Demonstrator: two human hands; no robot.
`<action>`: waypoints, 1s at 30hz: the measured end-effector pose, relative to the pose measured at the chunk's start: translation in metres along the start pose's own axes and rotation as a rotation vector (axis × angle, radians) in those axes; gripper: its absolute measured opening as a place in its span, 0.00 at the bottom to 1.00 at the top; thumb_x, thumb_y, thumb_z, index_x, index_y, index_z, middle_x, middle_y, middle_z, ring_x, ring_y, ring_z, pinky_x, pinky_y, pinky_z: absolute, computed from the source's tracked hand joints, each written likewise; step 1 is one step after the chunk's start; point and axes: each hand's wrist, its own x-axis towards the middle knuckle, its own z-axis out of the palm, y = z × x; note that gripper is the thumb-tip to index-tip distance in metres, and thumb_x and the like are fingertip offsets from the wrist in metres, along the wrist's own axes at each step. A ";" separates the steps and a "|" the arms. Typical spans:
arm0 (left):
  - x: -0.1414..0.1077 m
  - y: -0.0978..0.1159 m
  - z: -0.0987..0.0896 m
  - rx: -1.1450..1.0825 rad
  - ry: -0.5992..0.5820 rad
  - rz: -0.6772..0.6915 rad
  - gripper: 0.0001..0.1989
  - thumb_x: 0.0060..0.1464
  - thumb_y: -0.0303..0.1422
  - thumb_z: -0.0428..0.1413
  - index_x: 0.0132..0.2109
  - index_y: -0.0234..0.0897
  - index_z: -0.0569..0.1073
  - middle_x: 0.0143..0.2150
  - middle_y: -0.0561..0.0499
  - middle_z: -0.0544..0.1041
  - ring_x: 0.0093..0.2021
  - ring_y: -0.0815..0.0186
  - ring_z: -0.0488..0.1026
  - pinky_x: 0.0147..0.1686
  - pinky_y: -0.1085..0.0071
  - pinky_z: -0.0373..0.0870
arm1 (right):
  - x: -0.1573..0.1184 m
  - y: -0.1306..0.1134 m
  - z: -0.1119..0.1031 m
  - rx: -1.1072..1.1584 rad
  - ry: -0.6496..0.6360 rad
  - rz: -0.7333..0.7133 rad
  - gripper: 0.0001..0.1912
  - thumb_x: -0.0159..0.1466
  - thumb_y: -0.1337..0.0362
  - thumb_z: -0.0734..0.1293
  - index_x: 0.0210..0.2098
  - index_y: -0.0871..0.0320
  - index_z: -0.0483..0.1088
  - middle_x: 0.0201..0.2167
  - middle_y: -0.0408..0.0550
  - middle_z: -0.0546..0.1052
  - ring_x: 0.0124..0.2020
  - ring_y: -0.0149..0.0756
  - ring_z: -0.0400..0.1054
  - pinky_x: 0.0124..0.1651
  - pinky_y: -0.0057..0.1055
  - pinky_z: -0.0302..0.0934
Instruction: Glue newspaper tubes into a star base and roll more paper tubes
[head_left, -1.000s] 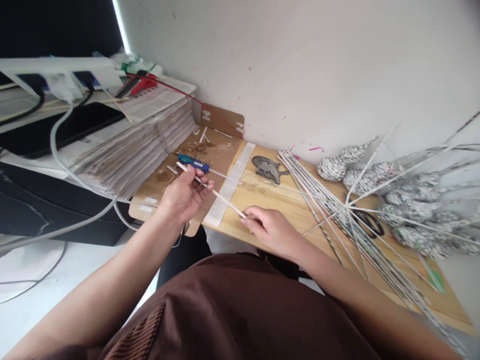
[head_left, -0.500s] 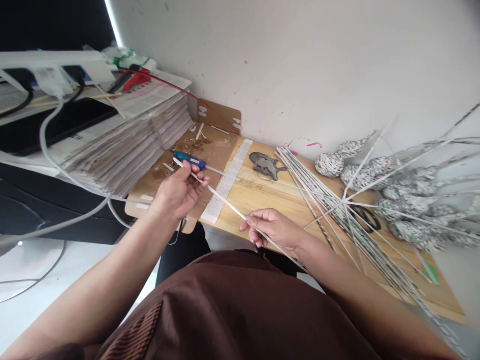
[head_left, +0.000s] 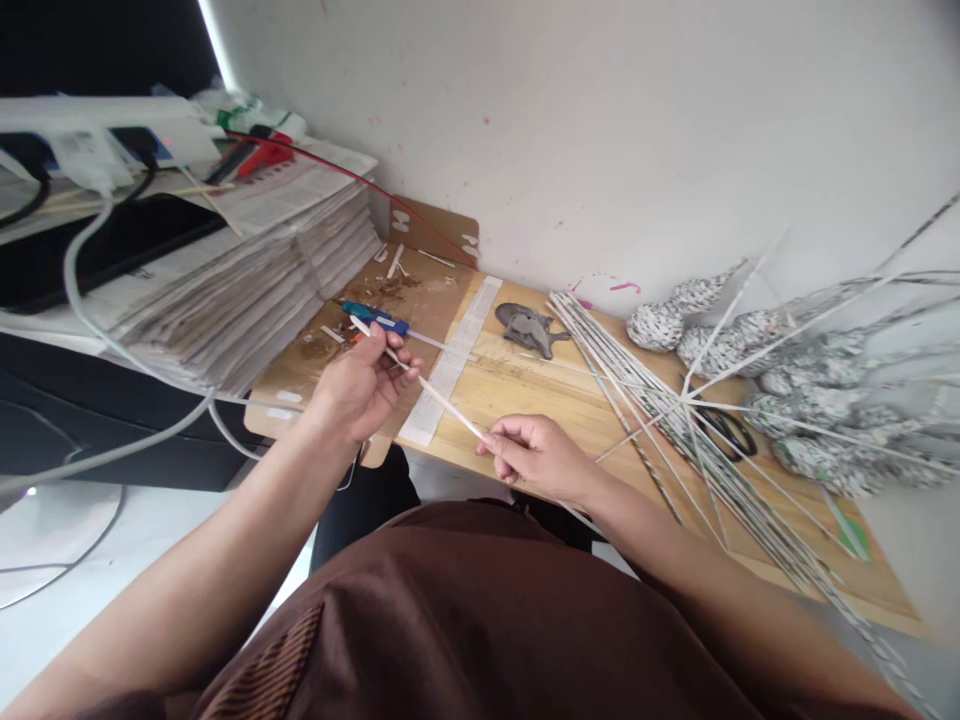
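A thin white rolled paper stick slants across in front of me, between my two hands. Near its upper tip, my left hand pinches it between thumb and fingers, the tip poking out above. My right hand grips it lower down with thumb and curled fingers, and the tail runs on under my forearm. Just beyond my left hand lies a blue glue gun, a pale glue stick in line with it. The surface beneath is a wooden table.
Several paper sticks lie bundled on the right, beneath a star of joined sticks and by black scissors. Woven paper shapes line the wall. A grey cloth lies mid-table. Stacked newspapers stand left.
My right hand's fingers have curled in more around the stick and the hand has turned slightly. My left hand keeps its hold. The whole view has shifted a little.
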 end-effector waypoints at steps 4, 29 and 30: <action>-0.001 -0.001 0.000 -0.001 0.006 0.005 0.18 0.65 0.34 0.43 0.30 0.31 0.69 0.22 0.51 0.69 0.24 0.70 0.74 0.24 0.78 0.74 | 0.001 -0.001 0.003 -0.102 0.040 -0.042 0.14 0.66 0.56 0.62 0.34 0.59 0.73 0.22 0.43 0.73 0.22 0.27 0.65 0.27 0.24 0.58; 0.007 0.010 -0.002 -0.077 0.025 0.028 0.18 0.66 0.35 0.42 0.29 0.33 0.67 0.23 0.51 0.68 0.23 0.71 0.72 0.21 0.80 0.71 | -0.020 0.005 -0.013 0.130 -0.058 0.049 0.20 0.66 0.48 0.61 0.36 0.60 0.69 0.17 0.37 0.63 0.17 0.25 0.57 0.24 0.24 0.55; 0.007 0.011 -0.003 -0.082 0.014 0.022 0.18 0.66 0.34 0.42 0.30 0.33 0.67 0.23 0.51 0.68 0.24 0.71 0.72 0.21 0.80 0.71 | -0.021 0.005 -0.014 0.175 -0.057 0.056 0.21 0.67 0.48 0.59 0.35 0.60 0.69 0.15 0.36 0.61 0.16 0.24 0.55 0.23 0.24 0.54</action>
